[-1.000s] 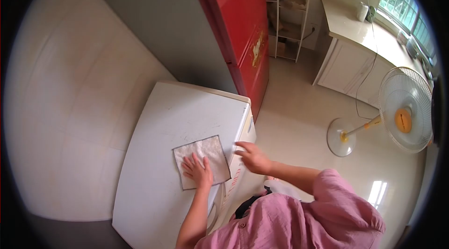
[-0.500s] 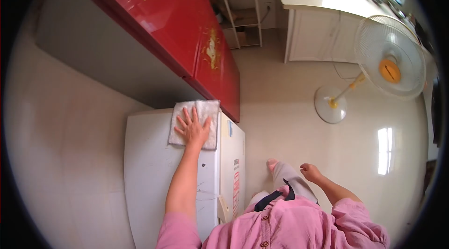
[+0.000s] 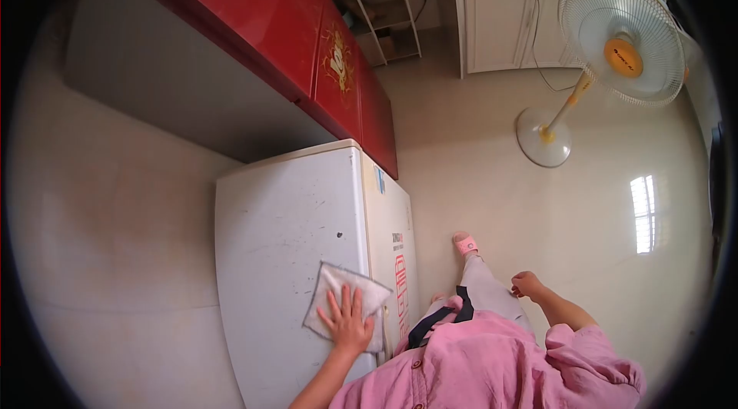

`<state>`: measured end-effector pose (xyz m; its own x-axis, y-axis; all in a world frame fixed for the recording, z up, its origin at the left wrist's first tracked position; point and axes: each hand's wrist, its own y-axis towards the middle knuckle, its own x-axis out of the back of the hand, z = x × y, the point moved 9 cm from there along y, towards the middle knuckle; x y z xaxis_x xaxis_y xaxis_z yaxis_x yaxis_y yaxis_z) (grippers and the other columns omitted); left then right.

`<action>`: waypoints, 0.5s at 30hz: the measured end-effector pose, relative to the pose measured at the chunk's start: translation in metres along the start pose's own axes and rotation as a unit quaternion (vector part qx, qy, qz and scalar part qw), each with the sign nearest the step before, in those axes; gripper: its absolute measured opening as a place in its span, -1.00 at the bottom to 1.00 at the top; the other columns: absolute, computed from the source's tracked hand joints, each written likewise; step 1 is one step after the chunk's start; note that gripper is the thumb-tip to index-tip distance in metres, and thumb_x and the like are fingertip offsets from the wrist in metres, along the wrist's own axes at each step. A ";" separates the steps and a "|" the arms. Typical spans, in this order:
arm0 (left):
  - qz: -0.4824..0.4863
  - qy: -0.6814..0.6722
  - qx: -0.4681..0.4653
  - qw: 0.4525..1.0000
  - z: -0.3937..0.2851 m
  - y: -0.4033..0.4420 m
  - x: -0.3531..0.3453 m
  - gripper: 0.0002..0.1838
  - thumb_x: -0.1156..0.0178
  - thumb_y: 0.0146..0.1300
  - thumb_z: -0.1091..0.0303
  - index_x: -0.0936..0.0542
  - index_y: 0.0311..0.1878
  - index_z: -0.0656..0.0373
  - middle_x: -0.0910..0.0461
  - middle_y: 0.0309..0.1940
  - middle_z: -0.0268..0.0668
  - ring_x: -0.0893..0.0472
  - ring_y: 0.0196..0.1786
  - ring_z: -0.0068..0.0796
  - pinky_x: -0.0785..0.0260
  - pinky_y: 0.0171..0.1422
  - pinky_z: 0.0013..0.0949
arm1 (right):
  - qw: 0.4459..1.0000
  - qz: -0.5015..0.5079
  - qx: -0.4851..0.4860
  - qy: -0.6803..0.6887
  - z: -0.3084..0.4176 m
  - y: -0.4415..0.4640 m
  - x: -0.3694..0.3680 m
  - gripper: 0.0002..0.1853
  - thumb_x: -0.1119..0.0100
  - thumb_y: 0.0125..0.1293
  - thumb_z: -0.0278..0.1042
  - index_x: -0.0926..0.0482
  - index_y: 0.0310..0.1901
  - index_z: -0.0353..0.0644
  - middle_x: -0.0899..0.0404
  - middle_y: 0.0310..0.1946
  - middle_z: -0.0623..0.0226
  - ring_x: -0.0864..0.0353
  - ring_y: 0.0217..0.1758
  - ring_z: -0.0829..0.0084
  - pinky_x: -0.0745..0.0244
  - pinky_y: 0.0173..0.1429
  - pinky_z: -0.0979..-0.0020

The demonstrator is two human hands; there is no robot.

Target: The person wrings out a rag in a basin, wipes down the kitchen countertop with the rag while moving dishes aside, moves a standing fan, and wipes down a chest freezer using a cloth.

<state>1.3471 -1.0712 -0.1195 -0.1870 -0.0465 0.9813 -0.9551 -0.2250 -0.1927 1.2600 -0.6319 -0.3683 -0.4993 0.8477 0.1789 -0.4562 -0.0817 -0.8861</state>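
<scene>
Cloth [image 3: 330,280] and left hand [image 3: 350,324] have shifted from the far corner of the white appliance [image 3: 280,236], beside the red refrigerator [image 3: 254,17], towards its near side. Left palm lies on the cloth, fingers spread; cloth rests on the top, one corner past the front edge. Right hand [image 3: 526,284] hangs clear, fingers curled, tightness cannot be told. Advisable: flat palm, overlapping passes, firmer pressure on dark scuffs [image 3: 340,235]. Red lettering [image 3: 400,286] on front: illegible; fan hub [image 3: 623,58] print too small.

From here I see the left hand [image 3: 350,328] lying flat, palm down, fingers [image 3: 345,301] spread, its forearm [image 3: 329,373] stretching behind; well to its right, the right hand [image 3: 526,284] hangs curled in.
</scene>
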 end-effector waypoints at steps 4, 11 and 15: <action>0.002 -0.016 0.044 0.999 0.005 0.009 0.001 -0.23 -0.03 0.11 -0.05 -0.10 0.41 -0.06 0.14 0.46 -0.26 0.23 0.46 0.10 0.58 0.31 0.40 | 0.999 -0.002 -0.037 0.025 -0.024 0.011 0.013 -0.74 -0.02 0.20 -0.37 -0.53 -0.16 -0.38 -0.58 -0.43 0.13 -0.60 -0.48 0.35 -0.52 -0.44 0.39; -0.042 0.025 0.011 0.999 0.005 0.211 0.052 -0.16 -0.05 0.09 -0.20 -0.05 0.42 -0.15 0.12 0.46 -0.35 0.19 0.48 -0.04 0.46 0.39 0.28 | 0.988 -0.044 -0.043 0.140 -0.006 0.004 0.032 -0.70 0.00 0.22 -0.34 -0.47 -0.10 -0.39 -0.56 -0.38 0.12 -0.62 -0.46 0.31 -0.54 -0.39 0.35; -0.085 0.023 -0.033 0.996 0.008 0.303 0.067 -0.19 0.00 0.14 -0.21 -0.04 0.42 -0.16 0.10 0.46 -0.36 0.13 0.48 -0.16 0.40 0.45 0.14 | 0.985 -0.070 -0.054 0.150 -0.014 0.013 0.041 -0.72 0.01 0.22 -0.35 -0.49 -0.13 -0.38 -0.56 -0.41 0.13 -0.61 -0.48 0.32 -0.53 -0.42 0.37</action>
<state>1.0472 -1.1503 -0.1122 -0.0301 0.0313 0.9991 -0.9864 -0.1623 -0.0246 1.2440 -0.5909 -0.3781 -0.1891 0.9650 0.1818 -0.4161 0.0889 -0.9050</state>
